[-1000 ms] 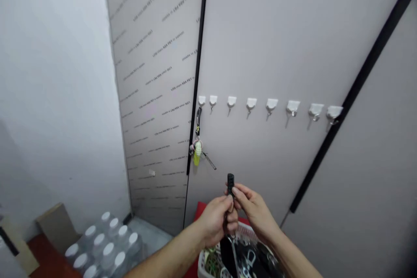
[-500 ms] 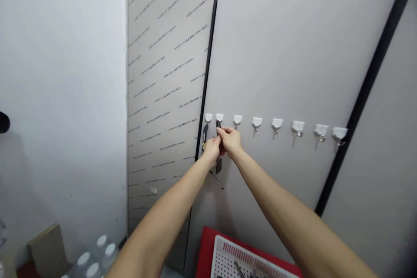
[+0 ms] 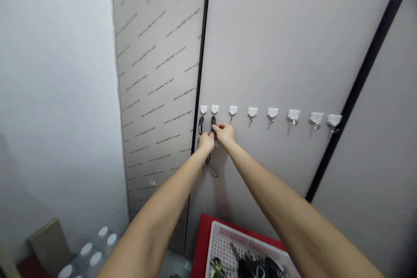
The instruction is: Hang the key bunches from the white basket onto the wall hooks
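Note:
In the head view, a dark, narrow tool (image 3: 213, 120) hangs against the grey panel just under the second white hook (image 3: 215, 109) from the left. My right hand (image 3: 225, 133) pinches its upper part from the right side. Lower down, my left hand (image 3: 207, 142) closes around the same tool, so its middle is hidden and its exact kind does not show. On the first hook (image 3: 203, 110), just left, hangs another dark item (image 3: 200, 126) with a bit of yellow. A thin metal strip (image 3: 212, 170) sticks out below my left hand; which item it belongs to is unclear.
More hooks (image 3: 273, 114) run in a row to the right. Below, a white perforated basket (image 3: 216, 229) with dark tools sits on a red surface (image 3: 199, 243). Several white-capped bottles (image 3: 95, 259) and a brown board (image 3: 51, 247) are at lower left.
The view has tilted down slightly, showing more of the basket. My right hand has shifted a little lower along the tool, whose top now shows beneath the hook.

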Demonstrator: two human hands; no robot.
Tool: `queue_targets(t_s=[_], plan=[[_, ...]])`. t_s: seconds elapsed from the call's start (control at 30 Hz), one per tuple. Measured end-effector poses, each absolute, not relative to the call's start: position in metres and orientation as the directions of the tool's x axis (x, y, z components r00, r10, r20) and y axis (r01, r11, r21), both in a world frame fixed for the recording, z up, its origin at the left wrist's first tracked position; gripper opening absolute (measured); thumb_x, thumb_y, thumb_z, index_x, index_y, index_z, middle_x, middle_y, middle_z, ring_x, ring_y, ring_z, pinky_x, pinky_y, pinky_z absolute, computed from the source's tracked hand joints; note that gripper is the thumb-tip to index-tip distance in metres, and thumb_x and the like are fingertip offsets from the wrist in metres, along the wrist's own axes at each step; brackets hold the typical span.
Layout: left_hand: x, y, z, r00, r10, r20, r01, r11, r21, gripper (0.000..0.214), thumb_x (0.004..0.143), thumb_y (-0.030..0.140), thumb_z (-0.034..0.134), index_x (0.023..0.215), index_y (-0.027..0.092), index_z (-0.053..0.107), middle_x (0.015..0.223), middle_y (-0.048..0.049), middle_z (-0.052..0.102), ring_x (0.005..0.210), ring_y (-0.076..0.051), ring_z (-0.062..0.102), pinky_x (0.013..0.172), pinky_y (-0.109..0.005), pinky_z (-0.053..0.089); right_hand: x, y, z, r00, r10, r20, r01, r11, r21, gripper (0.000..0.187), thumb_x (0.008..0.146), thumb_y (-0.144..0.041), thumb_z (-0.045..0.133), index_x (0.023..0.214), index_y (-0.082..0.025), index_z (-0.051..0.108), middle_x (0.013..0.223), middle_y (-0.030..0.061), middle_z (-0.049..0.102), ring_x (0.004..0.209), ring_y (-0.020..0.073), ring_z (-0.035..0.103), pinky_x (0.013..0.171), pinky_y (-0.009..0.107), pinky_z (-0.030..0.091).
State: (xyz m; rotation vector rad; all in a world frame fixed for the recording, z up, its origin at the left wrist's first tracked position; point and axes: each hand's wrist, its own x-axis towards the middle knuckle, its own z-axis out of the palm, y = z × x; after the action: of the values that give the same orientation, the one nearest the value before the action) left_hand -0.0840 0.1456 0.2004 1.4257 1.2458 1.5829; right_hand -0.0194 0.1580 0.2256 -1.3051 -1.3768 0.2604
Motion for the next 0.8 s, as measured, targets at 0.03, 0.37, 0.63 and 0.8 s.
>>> queue_targets(t_s=[0.03, 0.37, 0.63, 0.8], plan=[[-0.085, 0.145, 0.200, -0.197, 0.913, 0.357, 0.166, -0.327, 0.930, 0.016, 0.065, 0.022, 0.041, 0.063, 0.011, 0.053, 0.066, -0.0067, 0.057, 0.072, -0.016, 0.051, 0.065, -0.026, 0.037, -0.016, 0.155, 0.224, 0.270, 0.791, 0.549, 0.536, 0.350, -0.768, 0.021, 0.055, -0.030, 0.049, 0.065, -0.014, 0.058, 0.063, 0.0047, 0.059, 0.060, 0.0136, 0.053, 0.058, 0.024, 0.039], [-0.086, 0.101, 0.138, -0.127, 0.752, 0.646, 0.481, -0.523, 0.703, 0.032, 0.065, 0.012, 0.039, 0.096, 0.012, 0.043, 0.096, -0.0068, 0.048, 0.089, -0.013, 0.044, 0.080, -0.026, 0.033, 0.075, 0.057, 0.125, -0.107, 0.951, 0.290, 0.580, 0.296, -0.759, 0.019, 0.059, -0.022, 0.048, 0.074, -0.011, 0.054, 0.064, 0.0028, 0.057, 0.055, 0.0082, 0.050, 0.056, 0.021, 0.039], [-0.037, 0.021, 0.014, 0.507, 0.815, 0.280, 0.591, -0.565, 0.575, 0.026, 0.063, 0.012, 0.041, 0.088, 0.016, 0.049, 0.087, -0.0037, 0.051, 0.082, -0.012, 0.045, 0.076, -0.025, 0.036, 0.141, -0.018, 0.014, -0.216, 0.975, 0.055, 0.855, 0.217, -0.472, 0.017, 0.062, -0.020, 0.045, 0.074, -0.015, 0.056, 0.072, 0.0035, 0.058, 0.067, 0.0132, 0.050, 0.063, 0.024, 0.037], [-0.023, 0.006, -0.020, 0.691, 0.700, 0.177, 0.610, -0.697, 0.377, 0.030, 0.063, 0.011, 0.041, 0.091, 0.018, 0.049, 0.093, -0.0038, 0.048, 0.087, -0.014, 0.041, 0.079, -0.027, 0.033, 0.144, -0.031, -0.003, -0.237, 0.963, 0.126, 0.923, 0.264, -0.279, 0.025, 0.064, -0.021, 0.044, 0.086, -0.017, 0.054, 0.085, 0.0057, 0.053, 0.084, 0.0165, 0.042, 0.073, 0.027, 0.032]])
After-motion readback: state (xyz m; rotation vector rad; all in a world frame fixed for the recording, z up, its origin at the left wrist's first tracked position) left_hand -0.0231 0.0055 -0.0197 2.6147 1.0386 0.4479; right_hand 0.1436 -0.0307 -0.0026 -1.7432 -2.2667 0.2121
